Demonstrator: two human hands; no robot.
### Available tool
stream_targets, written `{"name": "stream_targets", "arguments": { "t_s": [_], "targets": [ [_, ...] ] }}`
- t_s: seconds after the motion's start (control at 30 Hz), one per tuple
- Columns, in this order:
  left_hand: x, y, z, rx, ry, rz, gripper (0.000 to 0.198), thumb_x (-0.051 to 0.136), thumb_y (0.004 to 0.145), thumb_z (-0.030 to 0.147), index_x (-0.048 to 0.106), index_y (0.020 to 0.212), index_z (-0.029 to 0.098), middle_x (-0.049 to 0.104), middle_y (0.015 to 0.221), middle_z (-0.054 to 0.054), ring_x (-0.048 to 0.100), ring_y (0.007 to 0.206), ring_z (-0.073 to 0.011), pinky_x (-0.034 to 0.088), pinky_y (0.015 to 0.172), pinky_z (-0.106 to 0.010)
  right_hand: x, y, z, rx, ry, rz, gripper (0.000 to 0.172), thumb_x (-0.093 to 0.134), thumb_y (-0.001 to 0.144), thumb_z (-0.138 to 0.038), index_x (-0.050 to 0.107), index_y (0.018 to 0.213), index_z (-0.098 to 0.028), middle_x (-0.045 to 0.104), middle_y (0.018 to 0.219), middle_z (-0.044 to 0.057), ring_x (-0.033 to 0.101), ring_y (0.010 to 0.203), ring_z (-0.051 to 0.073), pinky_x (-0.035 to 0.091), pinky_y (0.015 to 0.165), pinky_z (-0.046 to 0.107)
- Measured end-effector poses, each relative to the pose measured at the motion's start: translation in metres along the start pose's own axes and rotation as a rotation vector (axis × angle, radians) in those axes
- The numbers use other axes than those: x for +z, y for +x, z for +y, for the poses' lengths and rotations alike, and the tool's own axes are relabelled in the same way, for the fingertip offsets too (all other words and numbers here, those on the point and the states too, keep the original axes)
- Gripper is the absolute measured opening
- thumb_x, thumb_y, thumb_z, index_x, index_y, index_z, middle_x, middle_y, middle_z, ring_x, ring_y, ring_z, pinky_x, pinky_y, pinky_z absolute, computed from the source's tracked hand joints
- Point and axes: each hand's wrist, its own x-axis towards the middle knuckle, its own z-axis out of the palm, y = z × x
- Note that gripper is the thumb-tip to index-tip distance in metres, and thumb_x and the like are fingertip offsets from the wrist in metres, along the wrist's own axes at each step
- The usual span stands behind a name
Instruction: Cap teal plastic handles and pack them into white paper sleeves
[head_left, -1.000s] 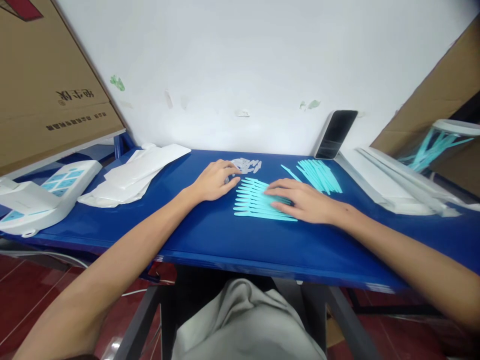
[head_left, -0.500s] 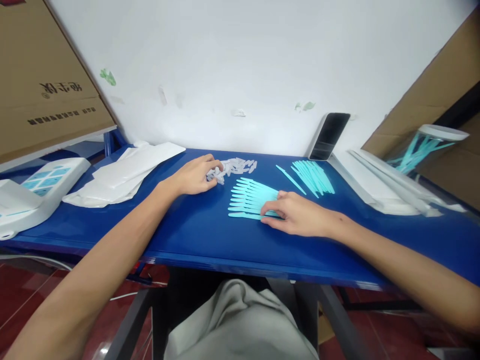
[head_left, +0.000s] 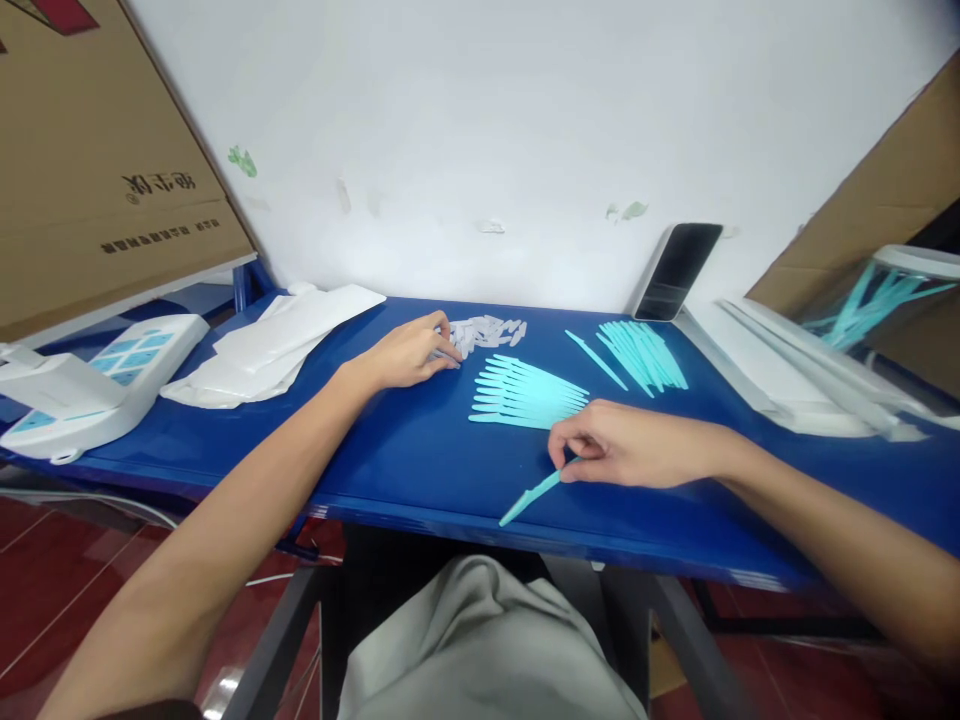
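A turquoise eyebrow razor (head_left: 529, 497) is pinched at one end by my right hand (head_left: 600, 445), its free end pointing down-left over the table's front part. Just beyond that hand, several matching razors (head_left: 525, 392) lie fanned in a row. My left hand (head_left: 412, 352) rests by the near left side of a pile of small translucent caps (head_left: 487, 332). Its thumb and fingertips are drawn together; whatever lies between them is too small to make out. A second bunch of turquoise razors (head_left: 643, 355) lies farther right, with a single razor (head_left: 596, 360) beside it.
A phone (head_left: 679, 272) leans on the back wall. White packaging (head_left: 795, 390) and a clear tub of razors (head_left: 877, 300) are at right. White bags (head_left: 270, 345) and a white-and-blue device (head_left: 112, 380) occupy the left, below a cardboard box (head_left: 127, 150).
My right hand has taken one razor from the near end of the row and drawn it towards me. The fingers of my left hand have drawn together at the pile's edge.
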Motion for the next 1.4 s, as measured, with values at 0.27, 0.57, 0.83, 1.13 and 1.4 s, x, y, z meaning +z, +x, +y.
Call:
{"name": "stream_targets", "arguments": {
  "t_s": [0.27, 0.57, 0.83, 1.13, 1.4],
  "targets": [
    [0.005, 0.001, 0.004, 0.016, 0.016, 0.010, 0.027, 0.054, 0.099, 0.034, 0.078, 0.106, 0.023, 0.056, 0.120, -0.011, 0.057, 0.109, -0.0268, 0.046, 0.096, -0.040, -0.005, 0.003, 0.008, -0.075, 0.098, 0.312, 0.029, 0.065, 0.094, -0.048, 0.067, 0.084, -0.020, 0.049, 0.071, -0.002, 0.042, 0.061, 0.013, 0.038, 0.058, 0.028],
    [0.003, 0.003, 0.008, -0.052, 0.087, -0.032, 0.027, 0.054, 0.100, 0.039, 0.075, 0.103, 0.022, 0.057, 0.111, -0.012, 0.052, 0.107, -0.0316, 0.042, 0.092, -0.047, 0.002, 0.019, 0.033, -0.129, 0.380, 0.862, 0.027, 0.061, 0.098, -0.050, 0.051, 0.094, -0.025, 0.071, 0.083, 0.003, 0.067, 0.074, 0.020, 0.052, 0.072, 0.036],
    [0.007, 0.007, 0.018, 0.039, 0.088, 0.131, 0.031, 0.036, 0.108, 0.035, 0.060, 0.105, 0.017, 0.061, 0.110, -0.014, 0.053, 0.101, -0.0288, 0.043, 0.086, -0.043, 0.001, 0.031, 0.060, -0.138, 0.594, 1.067, 0.023, 0.062, 0.093, -0.045, 0.046, 0.096, -0.028, 0.063, 0.077, -0.002, 0.059, 0.067, 0.018, 0.049, 0.066, 0.035],
    [-0.015, -0.053, 0.085, -0.136, -0.199, 0.564, 0.018, 0.037, 0.110, 0.029, 0.052, 0.110, 0.020, 0.057, 0.077, 0.002, 0.050, 0.061, -0.0123, 0.040, 0.063, -0.026, 0.013, 0.024, 0.037, -0.096, 0.024, 0.892, 0.022, 0.049, 0.105, -0.042, 0.059, 0.113, -0.024, 0.055, 0.077, -0.002, 0.050, 0.063, 0.016, 0.038, 0.061, 0.031],
    [0.020, -0.080, 0.103, -0.144, -0.472, 0.341, 0.023, 0.048, 0.109, 0.033, 0.053, 0.130, 0.025, 0.076, 0.108, -0.001, 0.074, 0.089, -0.0157, 0.053, 0.081, -0.026, 0.018, 0.018, 0.021, -0.198, -0.281, 0.662, 0.031, 0.040, 0.109, -0.035, 0.065, 0.117, -0.019, 0.074, 0.097, 0.006, 0.067, 0.078, 0.020, 0.047, 0.072, 0.031]
  ]
}}
